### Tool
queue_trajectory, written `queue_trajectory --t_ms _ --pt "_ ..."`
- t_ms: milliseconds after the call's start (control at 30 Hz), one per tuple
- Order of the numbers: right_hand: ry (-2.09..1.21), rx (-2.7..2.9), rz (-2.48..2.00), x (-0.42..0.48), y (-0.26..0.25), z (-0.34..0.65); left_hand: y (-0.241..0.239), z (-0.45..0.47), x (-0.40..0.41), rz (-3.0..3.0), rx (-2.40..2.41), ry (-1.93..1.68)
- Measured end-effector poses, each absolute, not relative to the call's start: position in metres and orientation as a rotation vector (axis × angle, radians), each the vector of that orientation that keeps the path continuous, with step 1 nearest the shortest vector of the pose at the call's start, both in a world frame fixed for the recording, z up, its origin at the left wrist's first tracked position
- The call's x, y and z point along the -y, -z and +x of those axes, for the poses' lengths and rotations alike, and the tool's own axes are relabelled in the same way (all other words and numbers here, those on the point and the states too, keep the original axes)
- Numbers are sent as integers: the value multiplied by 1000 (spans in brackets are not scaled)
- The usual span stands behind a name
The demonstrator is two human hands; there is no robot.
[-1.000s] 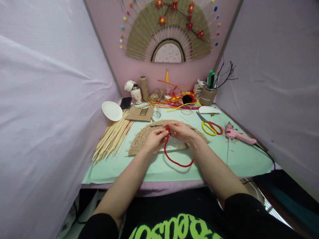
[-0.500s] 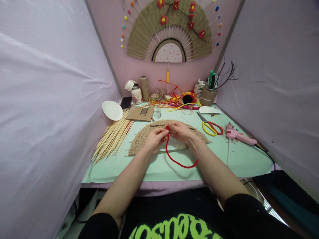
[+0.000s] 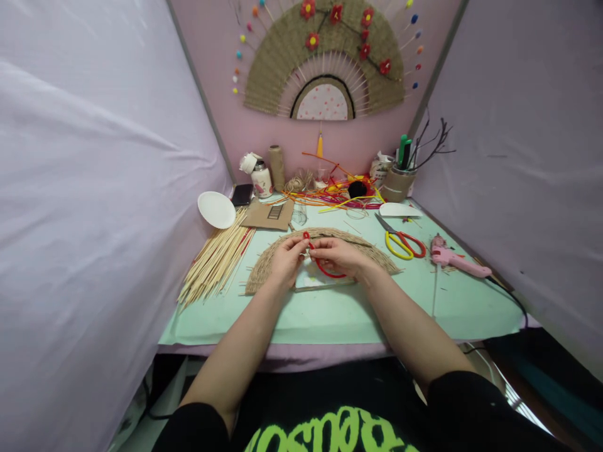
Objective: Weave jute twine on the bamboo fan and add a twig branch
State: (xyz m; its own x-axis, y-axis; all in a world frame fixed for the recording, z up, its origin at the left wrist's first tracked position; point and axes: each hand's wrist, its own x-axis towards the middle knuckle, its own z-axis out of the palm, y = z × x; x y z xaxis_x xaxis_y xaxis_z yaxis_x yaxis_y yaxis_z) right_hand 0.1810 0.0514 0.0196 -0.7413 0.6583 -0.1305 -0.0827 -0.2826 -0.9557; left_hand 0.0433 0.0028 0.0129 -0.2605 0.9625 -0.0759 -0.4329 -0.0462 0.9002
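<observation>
A red pipe cleaner (image 3: pixel 326 270) is pinched between the fingertips of both hands, with a small loop formed at its upper end. My left hand (image 3: pixel 288 258) grips it just below that loop. Close beside it, my right hand (image 3: pixel 336 256) pinches the same strand, and the rest curves down beneath my right fingers. Under both hands lies a half-round woven fan (image 3: pixel 264 267) of tan cord with thin sticks poking out at its edge. A pale panel fills its inner part, partly hidden by my hands.
Bamboo sticks (image 3: pixel 214 260) and a white paper plate (image 3: pixel 217 210) lie left, near a cardboard piece (image 3: pixel 268 215). Scissors (image 3: pixel 400 242) and a pink glue gun (image 3: pixel 459 258) are on the right. Coloured pipe cleaners (image 3: pixel 330 199) pile up behind; a finished fan (image 3: pixel 268 69) hangs on the wall.
The pipe cleaner's end is now bent into a small loop above my left fingers. Its long hanging curve has swung up under my right hand, which has shifted slightly lower.
</observation>
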Motion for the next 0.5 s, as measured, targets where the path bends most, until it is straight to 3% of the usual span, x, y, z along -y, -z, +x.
queue_trajectory --t_ms 500 --pt "-2122 1244 -603 -53 -20 181 -7 38 -7 773 -1006 -1696"
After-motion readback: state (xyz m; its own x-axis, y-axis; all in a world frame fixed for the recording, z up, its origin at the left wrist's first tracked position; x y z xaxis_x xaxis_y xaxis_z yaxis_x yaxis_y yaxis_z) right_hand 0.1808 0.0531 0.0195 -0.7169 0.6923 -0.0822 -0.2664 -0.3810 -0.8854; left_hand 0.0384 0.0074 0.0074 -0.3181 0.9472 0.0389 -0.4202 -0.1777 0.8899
